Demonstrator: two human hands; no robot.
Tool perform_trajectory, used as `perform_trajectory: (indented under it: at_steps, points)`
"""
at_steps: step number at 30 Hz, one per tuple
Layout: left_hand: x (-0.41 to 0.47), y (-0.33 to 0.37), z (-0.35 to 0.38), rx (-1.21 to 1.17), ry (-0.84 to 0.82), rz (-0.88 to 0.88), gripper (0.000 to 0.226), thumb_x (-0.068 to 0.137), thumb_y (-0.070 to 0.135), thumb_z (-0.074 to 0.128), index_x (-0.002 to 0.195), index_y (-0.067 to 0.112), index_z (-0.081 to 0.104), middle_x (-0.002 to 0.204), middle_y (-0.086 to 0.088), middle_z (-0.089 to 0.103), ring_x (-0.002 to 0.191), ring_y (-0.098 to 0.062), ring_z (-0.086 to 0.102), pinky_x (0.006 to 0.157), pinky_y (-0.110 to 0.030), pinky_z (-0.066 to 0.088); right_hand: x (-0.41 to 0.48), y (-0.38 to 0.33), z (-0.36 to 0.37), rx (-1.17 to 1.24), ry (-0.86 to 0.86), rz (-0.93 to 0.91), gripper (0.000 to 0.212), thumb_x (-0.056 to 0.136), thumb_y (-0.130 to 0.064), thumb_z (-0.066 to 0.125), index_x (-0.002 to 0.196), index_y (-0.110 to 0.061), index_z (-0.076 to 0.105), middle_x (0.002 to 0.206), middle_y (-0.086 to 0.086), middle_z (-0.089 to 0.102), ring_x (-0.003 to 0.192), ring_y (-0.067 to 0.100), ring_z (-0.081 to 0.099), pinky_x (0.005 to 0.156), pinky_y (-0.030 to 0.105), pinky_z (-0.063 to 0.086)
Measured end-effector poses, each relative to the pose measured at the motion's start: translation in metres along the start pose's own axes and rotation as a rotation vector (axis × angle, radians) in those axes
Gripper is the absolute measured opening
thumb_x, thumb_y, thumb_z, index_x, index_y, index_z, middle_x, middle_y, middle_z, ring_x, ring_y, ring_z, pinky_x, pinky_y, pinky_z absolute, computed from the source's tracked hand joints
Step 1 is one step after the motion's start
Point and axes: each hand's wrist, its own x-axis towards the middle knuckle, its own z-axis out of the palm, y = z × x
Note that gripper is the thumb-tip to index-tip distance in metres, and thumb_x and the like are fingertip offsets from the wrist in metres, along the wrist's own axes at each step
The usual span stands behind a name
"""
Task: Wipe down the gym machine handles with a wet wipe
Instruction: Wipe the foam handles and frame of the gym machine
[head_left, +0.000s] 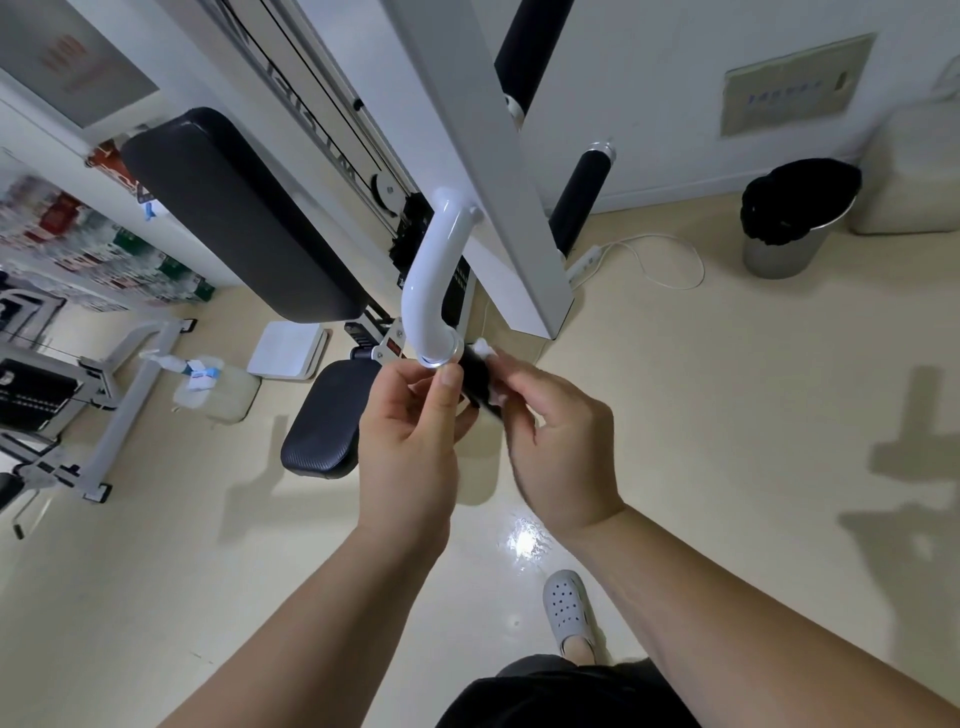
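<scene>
We hold the black handle (480, 384) between both hands: left hand (410, 441) pinching its near end, right hand (556, 447) wrapping the wet wipe (485, 347) around it, axis running away from us.

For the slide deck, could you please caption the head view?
Right hand rubs a white wet wipe on the black grip while the left hand steadies its end.

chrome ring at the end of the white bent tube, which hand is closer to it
Left. The left hand has its thumb tip right at the chrome ring; the right hand is further down the black grip, wrapped around it with the wipe.
</scene>
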Motion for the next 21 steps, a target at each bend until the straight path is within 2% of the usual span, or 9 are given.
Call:
perform_trajectory:
  at_steps: [2,4,6,9,11,14,16,18,21]
  points:
    - [0.001,-0.002,-0.001,-0.004,0.007,-0.006,0.012,0.096,0.026,0.061,0.085,0.029,0.066,0.095,-0.004,0.073,0.101,-0.025,0.07,0.096,-0.049,0.056,-0.011,0.023,-0.004,-0.015,-0.119,0.248,0.033,0.098,-0.009,0.057,0.122,-0.024,0.074,0.116,-0.006,0.077,0.107,0.015,0.071,0.099,0.032,0.054]
    - [0.001,-0.003,-0.001,-0.003,0.002,-0.009,0.016,0.097,0.025,0.06,0.084,0.03,0.066,0.095,-0.003,0.073,0.102,-0.026,0.07,0.096,-0.049,0.056,-0.018,0.031,-0.006,-0.032,-0.145,0.373,0.031,0.099,-0.01,0.06,0.12,-0.026,0.075,0.115,-0.006,0.077,0.108,0.017,0.071,0.102,0.03,0.052]
    - [0.002,-0.003,-0.001,-0.008,-0.004,-0.011,0.009,0.092,0.031,0.064,0.084,0.03,0.067,0.095,-0.004,0.073,0.102,-0.027,0.07,0.095,-0.049,0.056,-0.011,0.017,-0.004,-0.04,-0.07,0.284,0.036,0.095,-0.002,0.058,0.12,-0.022,0.075,0.113,-0.004,0.078,0.106,0.016,0.072,0.096,0.02,0.051]
    - [0.0,-0.001,0.0,-0.02,-0.016,-0.016,0.016,0.083,0.04,0.064,0.09,0.026,0.066,0.095,-0.005,0.073,0.098,-0.024,0.07,0.092,-0.046,0.056,0.006,-0.022,-0.002,0.11,0.013,0.08,0.035,0.095,-0.002,0.058,0.122,-0.018,0.074,0.115,-0.004,0.077,0.106,0.01,0.072,0.092,0.021,0.056]
    - [-0.002,0.0,0.001,-0.03,-0.03,-0.031,0.022,0.085,0.038,0.064,0.095,0.018,0.064,0.096,-0.007,0.073,0.099,-0.025,0.07,0.093,-0.046,0.056,0.006,-0.025,-0.003,0.108,0.0,0.029,0.032,0.097,-0.005,0.057,0.123,-0.017,0.073,0.116,-0.006,0.076,0.107,0.009,0.072,0.091,0.02,0.056]
    - [-0.004,0.0,0.002,-0.029,-0.013,-0.057,0.008,0.097,0.024,0.059,0.095,0.016,0.062,0.094,-0.004,0.072,0.1,-0.024,0.071,0.096,-0.047,0.056,-0.002,0.007,-0.009,0.092,-0.117,0.273,0.037,0.098,-0.003,0.054,0.115,-0.028,0.075,0.112,-0.012,0.075,0.111,0.009,0.07,0.096,0.021,0.053]
    - [-0.006,0.001,0.004,-0.012,0.008,-0.069,0.007,0.099,0.02,0.057,0.096,0.017,0.062,0.093,-0.002,0.072,0.1,-0.023,0.071,0.095,-0.047,0.057,-0.006,0.015,-0.012,0.105,-0.155,0.449,0.04,0.098,0.0,0.053,0.109,-0.031,0.075,0.108,-0.011,0.076,0.109,0.011,0.069,0.101,0.03,0.053]
    - [-0.008,0.004,0.008,-0.014,0.021,-0.07,0.008,0.1,0.02,0.057,0.098,0.015,0.062,0.093,-0.002,0.073,0.099,-0.021,0.072,0.093,-0.044,0.058,-0.001,-0.003,-0.012,0.106,-0.136,0.353,0.038,0.098,0.001,0.053,0.118,-0.023,0.074,0.113,-0.009,0.076,0.109,0.008,0.069,0.101,0.031,0.053]
    - [-0.014,0.009,0.014,-0.009,0.027,-0.073,0.013,0.1,0.02,0.057,0.104,0.009,0.063,0.091,-0.002,0.073,0.097,-0.023,0.072,0.09,-0.042,0.06,0.012,-0.041,-0.017,0.17,-0.088,0.119,0.035,0.099,-0.001,0.055,0.126,-0.018,0.071,0.118,-0.007,0.074,0.11,0.003,0.068,0.096,0.017,0.053]
